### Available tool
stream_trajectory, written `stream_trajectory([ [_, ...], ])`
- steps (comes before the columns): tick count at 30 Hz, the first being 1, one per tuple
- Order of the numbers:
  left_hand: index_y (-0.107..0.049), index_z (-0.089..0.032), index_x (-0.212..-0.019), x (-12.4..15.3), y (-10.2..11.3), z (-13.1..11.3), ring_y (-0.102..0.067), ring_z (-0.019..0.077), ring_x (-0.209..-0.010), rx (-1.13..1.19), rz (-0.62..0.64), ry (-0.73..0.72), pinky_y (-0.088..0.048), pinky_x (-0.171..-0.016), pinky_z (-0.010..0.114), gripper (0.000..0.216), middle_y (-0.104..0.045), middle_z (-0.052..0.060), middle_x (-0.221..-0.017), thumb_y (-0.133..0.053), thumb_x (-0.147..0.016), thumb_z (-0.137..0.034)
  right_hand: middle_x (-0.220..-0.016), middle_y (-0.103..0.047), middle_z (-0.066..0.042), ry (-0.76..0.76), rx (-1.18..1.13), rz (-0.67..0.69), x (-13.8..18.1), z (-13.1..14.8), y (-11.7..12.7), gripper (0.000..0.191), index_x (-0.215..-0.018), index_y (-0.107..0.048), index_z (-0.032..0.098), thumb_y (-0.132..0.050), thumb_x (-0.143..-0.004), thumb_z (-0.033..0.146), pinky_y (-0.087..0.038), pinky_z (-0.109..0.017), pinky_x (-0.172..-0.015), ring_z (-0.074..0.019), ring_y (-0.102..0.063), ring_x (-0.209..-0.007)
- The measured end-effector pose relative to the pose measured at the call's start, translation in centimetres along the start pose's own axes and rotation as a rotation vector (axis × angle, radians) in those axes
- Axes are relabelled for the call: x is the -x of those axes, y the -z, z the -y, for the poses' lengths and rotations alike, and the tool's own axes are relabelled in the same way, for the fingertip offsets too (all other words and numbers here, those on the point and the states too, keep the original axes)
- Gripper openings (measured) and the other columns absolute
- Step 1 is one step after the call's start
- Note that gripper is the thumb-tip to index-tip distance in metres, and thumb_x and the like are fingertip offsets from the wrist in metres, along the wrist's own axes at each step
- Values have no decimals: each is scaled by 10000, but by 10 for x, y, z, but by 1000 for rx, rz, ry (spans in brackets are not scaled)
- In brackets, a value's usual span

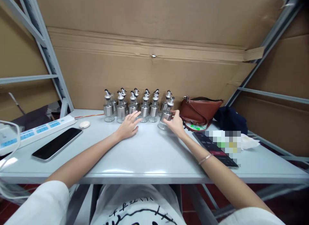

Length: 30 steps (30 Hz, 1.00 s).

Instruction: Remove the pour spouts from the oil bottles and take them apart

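Observation:
My right hand (175,122) is wrapped round the lower body of a glass oil bottle (166,115) with a steel sleeve and a pour spout, at the right end of a group of matching bottles. The bottle looks upright or slightly tilted; whether its base touches the table I cannot tell. My left hand (129,124) lies on the table with fingers spread, just in front of the middle bottles (132,108), holding nothing. Several more such bottles (108,109) stand in two rows along the cardboard backing.
A brown leather bag (201,110) and a dark cloth (230,119) lie right of the bottles. A dark phone (210,144) rests nearer me. On the left are another phone (58,143), a white round object (84,124) and a power strip (41,131). Cardboard (149,73) closes the back.

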<state>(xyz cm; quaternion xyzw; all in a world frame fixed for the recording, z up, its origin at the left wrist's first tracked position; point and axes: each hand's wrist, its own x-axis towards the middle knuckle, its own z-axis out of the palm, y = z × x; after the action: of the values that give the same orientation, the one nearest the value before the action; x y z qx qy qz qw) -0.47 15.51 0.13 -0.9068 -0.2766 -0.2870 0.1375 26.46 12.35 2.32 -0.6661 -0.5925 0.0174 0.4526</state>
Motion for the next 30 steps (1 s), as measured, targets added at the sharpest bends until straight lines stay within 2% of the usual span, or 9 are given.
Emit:
stream_trajectory([
  [6,-152,-126,-1413,1,4,-32,-251,304,-1349,769,11,280,-304,-1057,435,966,-218,221,-1462,-616,-698,-580,-1154,-562,-129,281,-245,312,59,35,10,503,-1127,-374,188,-596,-714,372,-480,-346,-741,-221,-582,-952],
  [9,-290,-142,-1353,2,13,-47,-410,320,-1247,1164,49,358,-368,-996,416,978,-400,195,-1363,-655,-605,-655,-1171,-548,-108,510,-294,480,68,59,14,479,-1146,-403,209,-604,-749,384,-437,-398,-879,-225,-535,-1051],
  [12,-488,-129,-1169,7,22,-53,-575,276,-1029,1393,154,394,-437,-891,383,804,-606,135,-1107,-742,-553,-578,-1168,-541,-97,651,-334,532,59,81,19,376,-1079,-480,215,-582,-765,396,-378,-431,-955,-243,-495,-1096],
  [15,-584,-116,-984,10,25,-58,-617,237,-877,1430,302,457,-468,-797,353,588,-664,88,-922,-815,-516,-387,-1140,-558,-83,533,-503,431,48,107,17,367,-1093,-476,213,-537,-790,410,-390,-412,-938,-228,-529,-1053],
  [18,-606,-111,-875,9,27,-70,-611,227,-865,1354,193,588,-469,-786,335,413,-661,55,-843,-786,-534,-261,-986,-624,-36,301,-681,332,52,136,7,396,-1043,-461,220,-623,-731,403,-462,-342,-804,-179,-609,-846],
  [21,-593,-124,-904,5,31,-83,-600,232,-937,1301,81,690,-475,-798,305,348,-654,34,-883,-720,-585,-181,-657,-609,17,171,-714,356,62,158,-3,252,-793,-501,202,-641,-714,396,-464,-295,-646,-167,-621,-634],
  [23,-592,-130,-900,3,33,-85,-600,235,-949,1259,61,722,-480,-786,290,333,-652,24,-881,-700,-586,-149,-557,-567,24,145,-669,355,64,164,-7,253,-664,-485,197,-652,-703,383,-448,-286,-603,-172,-621,-576],
  [26,-586,-137,-860,2,32,-80,-607,243,-910,1209,56,750,-485,-773,320,338,-646,21,-834,-701,-543,-108,-565,-550,32,141,-684,325,62,162,-10,270,-644,-475,194,-660,-691,384,-437,-272,-568,-152,-606,-509],
  [30,-589,-141,-838,3,32,-72,-596,249,-883,1220,80,772,-464,-806,380,380,-641,27,-817,-727,-486,-103,-557,-538,47,231,-721,425,58,155,-6,294,-632,-467,191,-655,-698,407,-431,-259,-561,-112,-555,-457],
])
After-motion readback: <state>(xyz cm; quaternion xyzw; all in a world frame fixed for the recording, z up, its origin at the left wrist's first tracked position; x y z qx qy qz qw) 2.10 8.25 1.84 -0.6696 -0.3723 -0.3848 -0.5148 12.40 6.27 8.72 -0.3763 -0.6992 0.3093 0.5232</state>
